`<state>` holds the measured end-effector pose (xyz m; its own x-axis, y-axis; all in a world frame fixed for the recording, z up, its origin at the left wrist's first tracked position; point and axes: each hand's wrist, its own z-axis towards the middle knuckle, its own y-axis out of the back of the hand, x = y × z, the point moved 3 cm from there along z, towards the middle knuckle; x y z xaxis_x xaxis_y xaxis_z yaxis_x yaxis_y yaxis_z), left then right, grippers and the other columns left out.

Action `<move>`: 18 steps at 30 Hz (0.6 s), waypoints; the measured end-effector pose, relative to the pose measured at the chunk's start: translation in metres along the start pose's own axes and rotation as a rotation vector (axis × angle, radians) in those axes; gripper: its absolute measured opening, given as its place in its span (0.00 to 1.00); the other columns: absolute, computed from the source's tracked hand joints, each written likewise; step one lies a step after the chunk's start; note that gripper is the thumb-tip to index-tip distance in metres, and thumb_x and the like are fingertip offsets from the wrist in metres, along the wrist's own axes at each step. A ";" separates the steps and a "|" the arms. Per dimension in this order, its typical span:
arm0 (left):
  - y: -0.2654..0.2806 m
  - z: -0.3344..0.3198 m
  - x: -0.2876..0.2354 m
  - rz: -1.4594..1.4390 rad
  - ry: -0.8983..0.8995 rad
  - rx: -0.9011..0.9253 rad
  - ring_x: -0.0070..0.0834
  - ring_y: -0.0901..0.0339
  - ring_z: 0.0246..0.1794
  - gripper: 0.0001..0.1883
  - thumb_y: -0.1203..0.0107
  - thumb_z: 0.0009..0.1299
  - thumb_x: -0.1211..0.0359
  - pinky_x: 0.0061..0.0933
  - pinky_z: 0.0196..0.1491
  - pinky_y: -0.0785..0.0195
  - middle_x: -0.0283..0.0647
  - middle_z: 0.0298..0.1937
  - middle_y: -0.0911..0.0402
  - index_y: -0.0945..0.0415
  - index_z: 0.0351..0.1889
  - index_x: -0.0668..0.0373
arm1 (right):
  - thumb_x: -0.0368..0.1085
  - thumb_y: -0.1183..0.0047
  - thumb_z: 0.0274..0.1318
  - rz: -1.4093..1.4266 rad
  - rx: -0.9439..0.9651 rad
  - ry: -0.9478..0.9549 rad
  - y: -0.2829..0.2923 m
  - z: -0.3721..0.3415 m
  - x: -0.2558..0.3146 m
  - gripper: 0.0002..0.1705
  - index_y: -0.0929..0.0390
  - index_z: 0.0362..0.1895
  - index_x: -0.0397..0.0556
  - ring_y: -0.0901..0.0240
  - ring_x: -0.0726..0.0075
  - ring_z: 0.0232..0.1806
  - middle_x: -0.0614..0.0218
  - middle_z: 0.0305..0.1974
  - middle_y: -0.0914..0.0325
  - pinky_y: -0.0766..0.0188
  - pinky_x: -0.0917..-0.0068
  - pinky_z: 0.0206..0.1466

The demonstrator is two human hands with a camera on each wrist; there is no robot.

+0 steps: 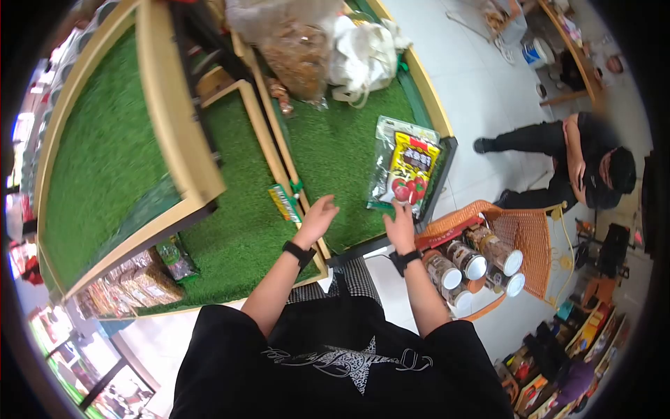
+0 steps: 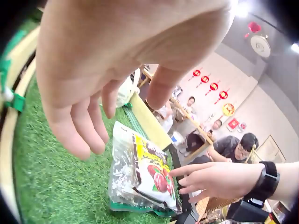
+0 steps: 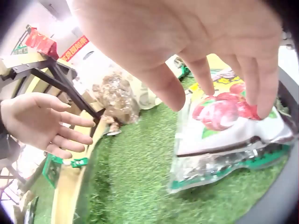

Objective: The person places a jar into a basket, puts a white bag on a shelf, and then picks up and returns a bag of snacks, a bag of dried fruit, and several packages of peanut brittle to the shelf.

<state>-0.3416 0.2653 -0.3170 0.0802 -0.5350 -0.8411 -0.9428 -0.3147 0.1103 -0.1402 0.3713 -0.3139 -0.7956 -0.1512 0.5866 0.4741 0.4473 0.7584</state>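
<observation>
My right hand (image 1: 400, 227) is at the near end of a yellow, black and white snack packet (image 1: 412, 164) printed with red fruit. Its fingers are extended, with fingertips right at the packet's lower part. Beneath that packet lies a clear plastic bag (image 1: 379, 167) with a green bottom edge, flat on green artificial turf (image 1: 335, 146). In the right wrist view the packet (image 3: 222, 114) shows below the spread fingers. My left hand (image 1: 319, 220) hovers over the turf by the wooden divider, palm inward, fingers loosely extended and holding nothing.
A green-and-yellow label (image 1: 284, 202) hangs on the divider. A large bag of brown food (image 1: 296, 59) and a white bag (image 1: 363, 56) lie at the far end. Lidded jars (image 1: 467, 262) in a wicker basket (image 1: 520, 237) stand right; a seated person (image 1: 586, 157) is beyond.
</observation>
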 end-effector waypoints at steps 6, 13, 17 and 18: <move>0.107 -0.092 0.036 -0.286 0.020 -0.181 0.24 0.30 0.41 0.18 0.55 0.63 0.68 0.21 0.45 0.39 0.39 0.40 0.27 0.36 0.51 0.64 | 0.39 0.52 0.45 0.079 0.225 0.141 -0.054 -0.079 0.105 0.22 0.32 0.47 0.47 0.45 0.44 0.55 0.43 0.54 0.43 0.45 0.64 0.57; 0.238 -0.203 0.103 -0.404 0.035 -0.486 0.22 0.31 0.39 0.18 0.55 0.63 0.67 0.20 0.45 0.40 0.38 0.38 0.26 0.35 0.50 0.65 | 0.38 0.52 0.48 0.197 0.663 0.306 -0.153 -0.157 0.208 0.17 0.30 0.43 0.44 0.30 0.57 0.42 0.53 0.40 0.28 0.34 0.68 0.44; 0.296 -0.268 0.148 -0.524 0.065 -0.634 0.22 0.31 0.39 0.19 0.55 0.62 0.68 0.20 0.45 0.41 0.39 0.39 0.26 0.35 0.50 0.66 | 0.37 0.54 0.51 0.139 0.809 0.346 -0.211 -0.191 0.258 0.17 0.30 0.44 0.42 0.28 0.63 0.42 0.55 0.39 0.26 0.33 0.73 0.44; 0.309 -0.283 0.160 -0.522 0.087 -0.670 0.22 0.31 0.39 0.19 0.55 0.62 0.68 0.20 0.45 0.41 0.39 0.39 0.26 0.35 0.50 0.66 | 0.38 0.54 0.51 0.134 0.839 0.355 -0.226 -0.199 0.271 0.17 0.30 0.45 0.43 0.28 0.64 0.42 0.56 0.40 0.26 0.34 0.74 0.44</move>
<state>-0.5286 -0.1395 -0.2672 0.5019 -0.2422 -0.8303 -0.3897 -0.9204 0.0330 -0.3877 0.0544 -0.2697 -0.5256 -0.2520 0.8126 0.0149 0.9523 0.3049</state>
